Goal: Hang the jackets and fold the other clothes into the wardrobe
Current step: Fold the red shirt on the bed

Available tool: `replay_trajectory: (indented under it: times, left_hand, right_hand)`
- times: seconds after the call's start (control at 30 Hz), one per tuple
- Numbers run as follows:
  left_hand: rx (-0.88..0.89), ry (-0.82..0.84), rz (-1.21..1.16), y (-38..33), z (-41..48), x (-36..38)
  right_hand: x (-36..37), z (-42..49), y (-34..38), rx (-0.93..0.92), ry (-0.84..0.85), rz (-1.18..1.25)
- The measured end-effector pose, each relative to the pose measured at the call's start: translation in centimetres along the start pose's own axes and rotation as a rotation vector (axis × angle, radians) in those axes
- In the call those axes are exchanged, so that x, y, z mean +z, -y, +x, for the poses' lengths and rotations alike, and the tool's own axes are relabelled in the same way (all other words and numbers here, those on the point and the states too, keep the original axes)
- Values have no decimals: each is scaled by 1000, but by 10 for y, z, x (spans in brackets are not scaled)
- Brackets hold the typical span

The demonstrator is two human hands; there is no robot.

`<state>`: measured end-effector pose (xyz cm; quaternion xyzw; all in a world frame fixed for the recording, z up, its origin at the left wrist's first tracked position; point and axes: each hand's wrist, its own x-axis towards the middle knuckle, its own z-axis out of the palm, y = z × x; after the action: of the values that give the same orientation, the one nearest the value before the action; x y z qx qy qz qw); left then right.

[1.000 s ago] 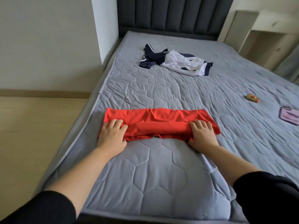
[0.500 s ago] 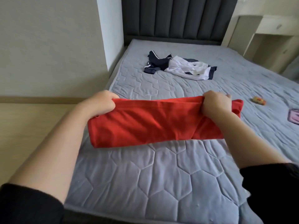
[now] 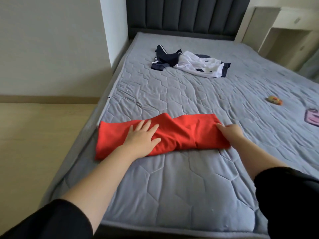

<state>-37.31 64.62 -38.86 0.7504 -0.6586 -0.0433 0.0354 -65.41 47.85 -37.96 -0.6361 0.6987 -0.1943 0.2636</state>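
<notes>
A red garment, folded into a wide band, lies across the near left part of the grey quilted bed. My left hand presses flat on its left half with the fingers spread. At the band's right end my right hand grips the cloth, its fingers tucked under the edge. A crumpled navy and white garment lies farther up the bed, near the headboard.
A dark padded headboard stands at the far end. A small orange toy and a purple item lie on the right side of the bed. A pale bedside unit is at the back right, wooden floor at the left.
Both hands lifted the red garment off the bed, folded it and laid it back down. My left hand has let go and now presses flat on it.
</notes>
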Motion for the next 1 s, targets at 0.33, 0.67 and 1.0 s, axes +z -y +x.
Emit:
replay_trajectory:
  times: [0.33, 0.67, 1.0]
  left_hand:
    - [-54, -16, 31, 2, -6, 33]
    - [-135, -198, 0, 11, -5, 28]
    - [-479, -248, -64, 79, -5, 4]
  right_hand:
    - [-1, 23, -31, 278, -188, 357]
    - [4, 21, -20, 181, -107, 704]
    - [11, 29, -9, 72, -189, 677]
